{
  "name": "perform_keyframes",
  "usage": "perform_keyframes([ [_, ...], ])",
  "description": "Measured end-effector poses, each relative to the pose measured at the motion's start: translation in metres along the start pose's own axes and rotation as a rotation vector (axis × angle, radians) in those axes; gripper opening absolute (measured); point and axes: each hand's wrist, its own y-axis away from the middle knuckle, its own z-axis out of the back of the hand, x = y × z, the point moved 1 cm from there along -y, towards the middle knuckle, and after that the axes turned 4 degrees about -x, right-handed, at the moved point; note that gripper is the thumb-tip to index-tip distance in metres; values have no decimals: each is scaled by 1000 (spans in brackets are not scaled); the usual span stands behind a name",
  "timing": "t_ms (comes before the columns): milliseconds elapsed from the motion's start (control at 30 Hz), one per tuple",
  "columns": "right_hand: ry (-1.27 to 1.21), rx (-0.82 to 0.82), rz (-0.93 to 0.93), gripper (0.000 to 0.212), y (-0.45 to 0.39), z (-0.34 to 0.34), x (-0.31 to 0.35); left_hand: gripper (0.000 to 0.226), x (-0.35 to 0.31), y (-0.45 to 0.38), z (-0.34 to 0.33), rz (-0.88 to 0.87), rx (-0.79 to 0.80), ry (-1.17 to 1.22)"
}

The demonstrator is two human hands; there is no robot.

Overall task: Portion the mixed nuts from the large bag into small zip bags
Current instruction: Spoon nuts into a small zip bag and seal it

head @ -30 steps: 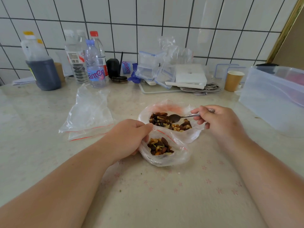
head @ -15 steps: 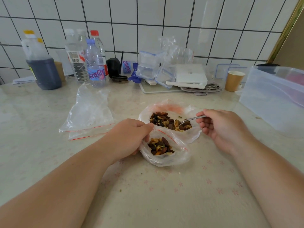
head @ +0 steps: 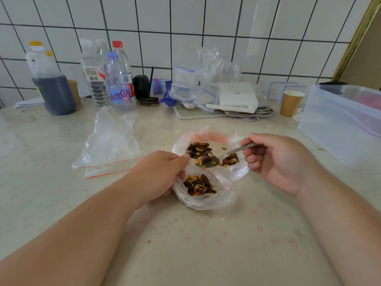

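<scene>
Half a second ago our spoon was dug into the mixed nuts; now it has come up loaded and sits over the near rim of the large bag, bowl heaped, pointing toward the small zip bag just below it in the frame. We judge this as mid-transfer: the scoop is done and the tip into the small bag is what remains of this spoonful.

Our right hand, at centre right, pinches the spoon handle between thumb and curled fingers. Our left hand, at centre, grips the left edge of the small zip bag and holds its mouth open; its fingers are mostly hidden behind the hand.

The large bag lies open on the worktop with nuts in 2 clumps either side of the spoon. The small zip bag, touching it on the near side, holds a modest heap of nuts and looks partly filled. At centre left lie empty zip bags with red seal lines, at least 2, waiting for later portions.
</scene>
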Motion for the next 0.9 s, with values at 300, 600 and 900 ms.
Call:
perform_keyframes([
  [300, 540, 411, 475, 27, 17, -5, -4, 51, 5, -5, -1, -13, -18, -10],
  [600, 130, 83, 383, 26, 4, 6, 3, 66, 6, -16, 9, 77, -240, -79],
  [900, 452, -427, 309, 28, -18, 23, -11, 61, 8, -34, 3, 126, -174, -167],
])
